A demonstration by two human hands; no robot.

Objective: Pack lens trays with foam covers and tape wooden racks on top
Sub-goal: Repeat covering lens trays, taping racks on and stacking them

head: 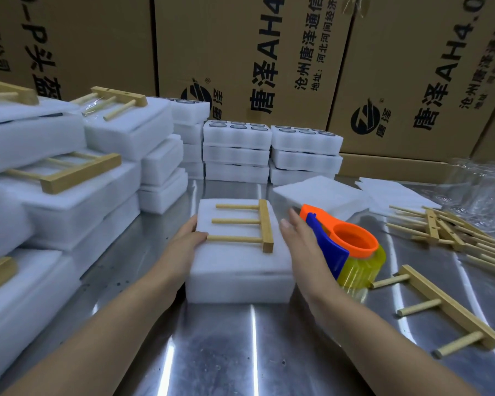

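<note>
At mid table, the foam pack looks light and squashy, with the rack loose on top. The left hand presses its left side, fingers straight. The right hand is open beside it. Best gripped gently by the sides.

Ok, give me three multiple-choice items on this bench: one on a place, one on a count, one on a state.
1. Where is the tape dispenser relative to the middle foam package?
A. on it
B. right of it
C. left of it

2. How many dowels has the rack on that package?
A. two
B. three
C. five

3. How is the right hand?
A. a fist
B. gripping the dispenser
C. open, fingers straight

Answers:
1 B, it stands beyond the right hand, off the package.
2 B, three pegs leave the bar.
3 C, its straight fingers lie beside the package and hold nothing.
</note>
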